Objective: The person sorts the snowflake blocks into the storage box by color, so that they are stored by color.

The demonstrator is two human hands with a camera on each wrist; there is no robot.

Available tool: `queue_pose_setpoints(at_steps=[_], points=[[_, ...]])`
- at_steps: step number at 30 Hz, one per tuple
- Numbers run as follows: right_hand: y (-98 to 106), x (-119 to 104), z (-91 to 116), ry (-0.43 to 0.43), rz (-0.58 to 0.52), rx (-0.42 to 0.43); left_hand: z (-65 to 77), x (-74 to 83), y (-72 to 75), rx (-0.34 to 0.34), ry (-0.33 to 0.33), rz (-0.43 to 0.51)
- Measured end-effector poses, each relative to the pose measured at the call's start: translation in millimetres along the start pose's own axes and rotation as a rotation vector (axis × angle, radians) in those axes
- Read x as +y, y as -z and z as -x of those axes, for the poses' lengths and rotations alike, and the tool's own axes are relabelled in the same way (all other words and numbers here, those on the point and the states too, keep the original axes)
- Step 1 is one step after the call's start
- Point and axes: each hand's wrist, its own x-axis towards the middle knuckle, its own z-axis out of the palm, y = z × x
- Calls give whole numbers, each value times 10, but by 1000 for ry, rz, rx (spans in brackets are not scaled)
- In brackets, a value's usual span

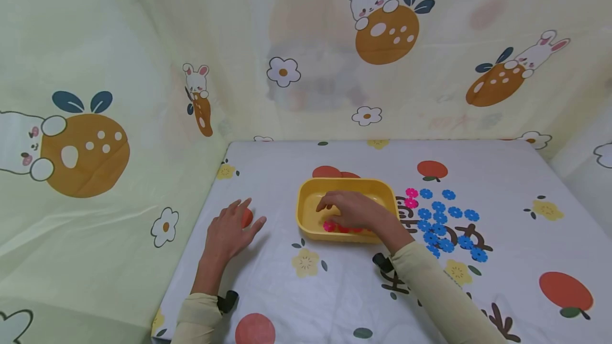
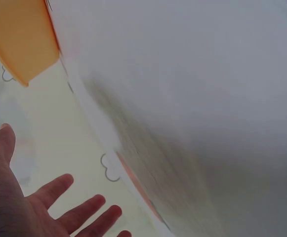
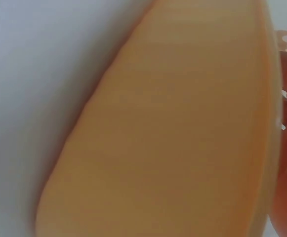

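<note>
My right hand (image 1: 354, 210) reaches into a yellow rectangular tray (image 1: 306, 231), its fingers bent downward with a gap between thumb and fingertips. Below it, a pink flower-shaped piece (image 1: 329, 225) and some red pieces (image 1: 343, 229) lie on the tray floor, partly hidden by the hand. In the right wrist view the tray's outer wall (image 3: 163, 138) covers most of that hand. My left hand (image 1: 228, 232) hovers left of the tray, fingers spread and holding nothing. The left wrist view also shows its separated fingers (image 2: 86, 213).
Right of the tray lie several blue flower-shaped pieces (image 1: 439, 216) in a loose cluster, with two pink flower pieces (image 1: 411, 198) at its upper left. A white printed cloth (image 1: 334, 291) covers the table. A patterned curtain (image 1: 239, 25) hangs behind and at the left.
</note>
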Motion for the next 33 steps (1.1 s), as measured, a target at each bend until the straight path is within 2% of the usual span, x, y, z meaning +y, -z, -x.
queue_pose_setpoints(at_steps=[5, 13, 27, 33], points=[[26, -9, 21, 31, 6, 4, -6, 3, -29, -2, -1, 4], [52, 23, 109, -27, -20, 1, -22, 2, -73, -13, -4, -1], [262, 272, 500, -151, -38, 67, -41, -11, -67, -3, 2, -24], [362, 407, 687, -161, -33, 119, -44, -3, -27, -8, 12, -23]])
